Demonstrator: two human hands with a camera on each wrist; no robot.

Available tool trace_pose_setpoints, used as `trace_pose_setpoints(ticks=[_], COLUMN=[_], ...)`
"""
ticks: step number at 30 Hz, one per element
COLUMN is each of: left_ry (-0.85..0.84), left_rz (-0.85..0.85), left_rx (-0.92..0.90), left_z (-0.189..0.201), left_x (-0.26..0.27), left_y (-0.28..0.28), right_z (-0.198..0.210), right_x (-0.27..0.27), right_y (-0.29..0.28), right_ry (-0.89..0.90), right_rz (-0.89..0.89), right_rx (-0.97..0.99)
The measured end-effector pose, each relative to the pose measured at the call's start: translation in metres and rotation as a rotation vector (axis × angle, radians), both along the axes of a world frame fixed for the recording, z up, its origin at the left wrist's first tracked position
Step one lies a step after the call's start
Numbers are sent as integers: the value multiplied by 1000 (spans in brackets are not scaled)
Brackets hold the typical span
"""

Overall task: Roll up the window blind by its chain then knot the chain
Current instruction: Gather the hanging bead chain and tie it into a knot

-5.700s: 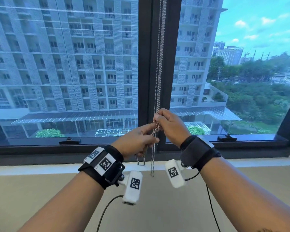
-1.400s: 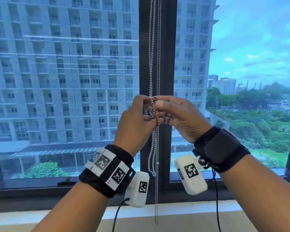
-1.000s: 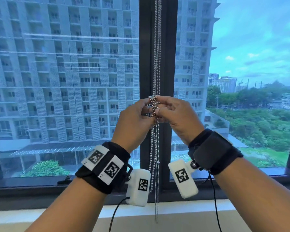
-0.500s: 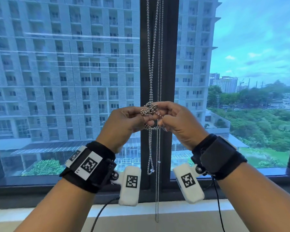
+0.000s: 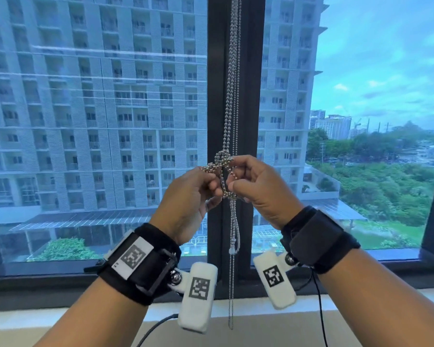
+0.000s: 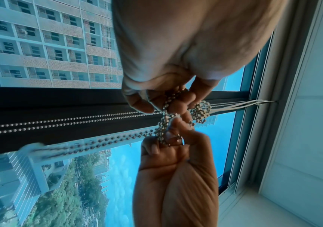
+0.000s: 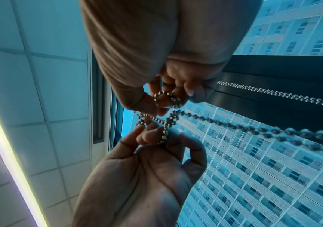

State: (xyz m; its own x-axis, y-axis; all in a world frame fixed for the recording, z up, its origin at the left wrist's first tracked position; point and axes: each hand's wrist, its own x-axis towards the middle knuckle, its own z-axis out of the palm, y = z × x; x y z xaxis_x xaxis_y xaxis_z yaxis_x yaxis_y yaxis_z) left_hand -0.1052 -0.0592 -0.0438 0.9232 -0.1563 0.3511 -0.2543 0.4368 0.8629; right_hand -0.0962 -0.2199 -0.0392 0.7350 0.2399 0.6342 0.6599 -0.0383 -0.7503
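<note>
Both hands, left hand [image 5: 189, 196] and right hand [image 5: 258, 189], fingers pinched on the silver metal bead chain [image 5: 232, 96] bunched in a loose knot between them; smooth beads likely slide, loop may slip free if either pinch eases before cinching

You face big window [image 5: 98, 121], dark mullion [image 5: 251, 96] in middle. Pale sill [image 5: 35, 319] runs below dark frame. Outside you see tall apartment block [image 5: 110, 83], green trees [image 5: 386, 176], blue cloudy sky. Tiled ceiling [image 7: 30, 76] carries lit strip [image 7: 7, 150].
</note>
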Motion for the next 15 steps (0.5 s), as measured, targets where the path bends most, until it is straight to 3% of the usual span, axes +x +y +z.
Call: trace_pose_setpoints(ticks=[8,15], left_ry=[-14,-18], left_rz=[-65,-71], left_rx=[-93,-102], left_z=[-10,-24], left_x=[-18,-24], left_y=[-18,-19], right_z=[2,-9], right_x=[-16,-14], right_y=[6,10], right_ry=[-29,122], right_rz=[-39,71], right_rx=[-28,89])
